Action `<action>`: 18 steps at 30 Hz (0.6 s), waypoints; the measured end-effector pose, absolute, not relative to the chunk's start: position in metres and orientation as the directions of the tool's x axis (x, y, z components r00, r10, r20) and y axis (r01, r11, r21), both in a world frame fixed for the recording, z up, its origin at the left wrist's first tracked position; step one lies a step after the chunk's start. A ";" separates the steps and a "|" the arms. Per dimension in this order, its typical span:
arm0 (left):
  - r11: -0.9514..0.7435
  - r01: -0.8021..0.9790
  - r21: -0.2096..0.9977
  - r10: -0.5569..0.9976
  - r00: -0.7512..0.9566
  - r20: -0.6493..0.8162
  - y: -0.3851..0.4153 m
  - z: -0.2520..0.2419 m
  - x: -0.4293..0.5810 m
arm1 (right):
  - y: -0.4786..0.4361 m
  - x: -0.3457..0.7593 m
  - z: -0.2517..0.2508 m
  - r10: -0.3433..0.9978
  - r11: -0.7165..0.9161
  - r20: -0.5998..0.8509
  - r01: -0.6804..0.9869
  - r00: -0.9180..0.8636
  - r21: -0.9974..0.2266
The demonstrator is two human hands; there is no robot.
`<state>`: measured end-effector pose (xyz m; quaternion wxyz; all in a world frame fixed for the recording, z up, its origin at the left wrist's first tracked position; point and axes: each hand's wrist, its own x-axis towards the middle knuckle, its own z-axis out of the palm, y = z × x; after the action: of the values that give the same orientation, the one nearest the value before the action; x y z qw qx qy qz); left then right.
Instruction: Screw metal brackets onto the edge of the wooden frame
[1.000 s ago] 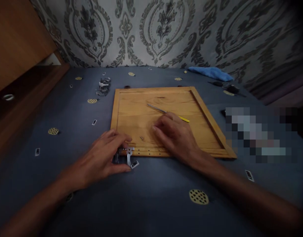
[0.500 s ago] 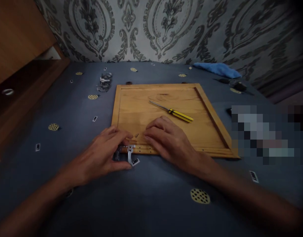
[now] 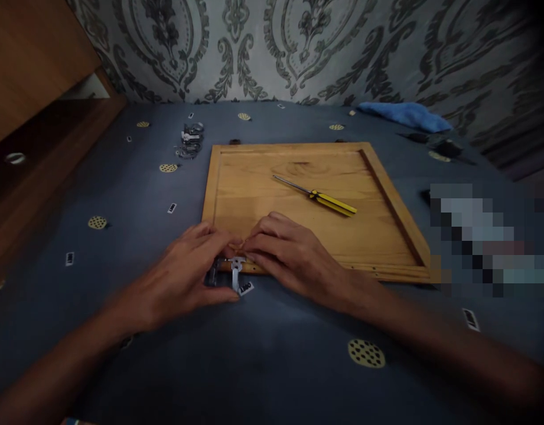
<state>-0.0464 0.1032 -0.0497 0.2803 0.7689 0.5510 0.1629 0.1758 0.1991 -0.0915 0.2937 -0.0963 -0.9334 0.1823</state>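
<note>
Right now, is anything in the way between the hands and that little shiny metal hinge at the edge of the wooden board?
Nothing visible is. The left hand already rests on the small silver metal hinge at the near edge of the framed wooden panel, and the right hand has its fingertips right beside it.

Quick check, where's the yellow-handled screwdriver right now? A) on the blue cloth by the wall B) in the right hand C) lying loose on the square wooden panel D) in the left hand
C: the yellow-handled screwdriver lies untouched on the square wooden panel, while the left hand and right hand meet at the small metal hinge on the panel's near edge.
</note>
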 end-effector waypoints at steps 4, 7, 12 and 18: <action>-0.241 0.742 0.625 0.940 0.338 -0.038 0.103 -0.050 -0.045 | 0.194 0.178 -0.089 0.276 0.904 0.476 0.058 -0.835 -0.423; -0.237 0.744 0.625 0.940 0.337 -0.044 0.102 -0.050 -0.045 | 0.193 0.178 -0.090 0.266 0.907 0.484 0.047 -0.834 -0.419; -0.255 0.746 0.615 0.934 0.355 -0.043 0.103 -0.050 -0.046 | 0.196 0.177 -0.090 0.289 0.896 0.501 0.046 -0.816 -0.441; -0.250 0.746 0.617 0.939 0.343 -0.035 0.102 -0.053 -0.047 | 0.207 0.177 -0.091 0.398 0.892 0.486 0.206 -0.778 -0.402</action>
<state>-0.0474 0.1018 -0.0530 0.2771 0.7713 0.5461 0.1734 0.1772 0.2065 -0.0912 0.2909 -0.1626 -0.9282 0.1656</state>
